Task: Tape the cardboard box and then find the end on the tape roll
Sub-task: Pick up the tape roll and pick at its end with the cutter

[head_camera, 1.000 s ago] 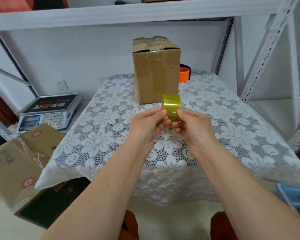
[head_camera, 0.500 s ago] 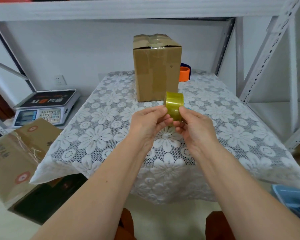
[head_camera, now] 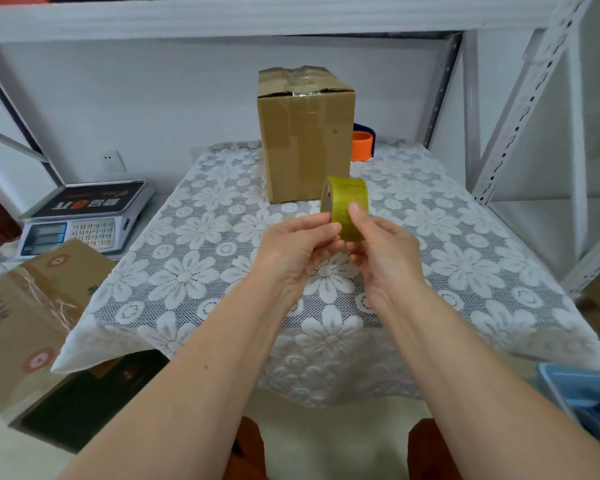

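Observation:
A tall brown cardboard box (head_camera: 305, 133) stands upright at the back of the table, with clear tape across its closed top flaps and down its front. In front of it, above the table's middle, I hold a yellowish roll of tape (head_camera: 347, 202) on edge between both hands. My left hand (head_camera: 293, 252) grips its left lower side. My right hand (head_camera: 383, 252) holds the right side, with the thumb pressed on the roll's outer face.
The table wears a white lace floral cloth (head_camera: 201, 271). An orange and blue tape dispenser (head_camera: 362, 142) sits behind the box. A weighing scale (head_camera: 84, 216) and cardboard cartons (head_camera: 25, 313) lie at left, shelf uprights (head_camera: 520, 109) at right, a blue bin (head_camera: 589, 396) lower right.
Both hands have lifted the tape roll slightly, and my right thumb has slid up onto its outer face. The box has not moved.

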Demonstrator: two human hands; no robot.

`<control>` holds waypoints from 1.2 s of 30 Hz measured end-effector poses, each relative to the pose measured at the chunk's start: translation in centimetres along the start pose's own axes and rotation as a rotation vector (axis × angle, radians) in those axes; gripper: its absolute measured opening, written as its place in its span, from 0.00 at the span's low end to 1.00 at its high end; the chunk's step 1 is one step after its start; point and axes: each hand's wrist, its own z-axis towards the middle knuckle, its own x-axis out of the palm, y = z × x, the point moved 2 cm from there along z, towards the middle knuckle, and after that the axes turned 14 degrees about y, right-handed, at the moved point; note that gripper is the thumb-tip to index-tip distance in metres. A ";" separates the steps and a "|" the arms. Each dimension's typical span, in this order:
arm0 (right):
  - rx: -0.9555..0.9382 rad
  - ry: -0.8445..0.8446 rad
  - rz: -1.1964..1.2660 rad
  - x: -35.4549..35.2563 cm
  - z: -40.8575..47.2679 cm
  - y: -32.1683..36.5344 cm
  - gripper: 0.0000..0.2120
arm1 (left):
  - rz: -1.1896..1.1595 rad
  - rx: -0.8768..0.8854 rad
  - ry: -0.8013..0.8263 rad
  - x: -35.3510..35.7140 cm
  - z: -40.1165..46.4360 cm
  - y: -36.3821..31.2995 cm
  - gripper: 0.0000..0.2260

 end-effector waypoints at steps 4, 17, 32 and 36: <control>-0.043 0.063 0.034 0.1 0.0 -0.1 0.04 | -0.034 0.035 -0.040 0.0 0.1 -0.4 0.03; -0.054 0.177 0.100 1.5 -0.5 -0.9 0.03 | 0.126 -0.091 -0.091 -0.5 -0.4 -1.0 0.09; -0.500 -0.048 -1.017 -0.6 1.7 0.6 0.18 | 0.879 0.048 0.255 -0.7 -0.6 -1.8 0.12; -0.468 -0.013 -0.895 -1.4 2.1 1.2 0.24 | 0.792 -0.018 0.307 -0.4 -1.0 -1.8 0.10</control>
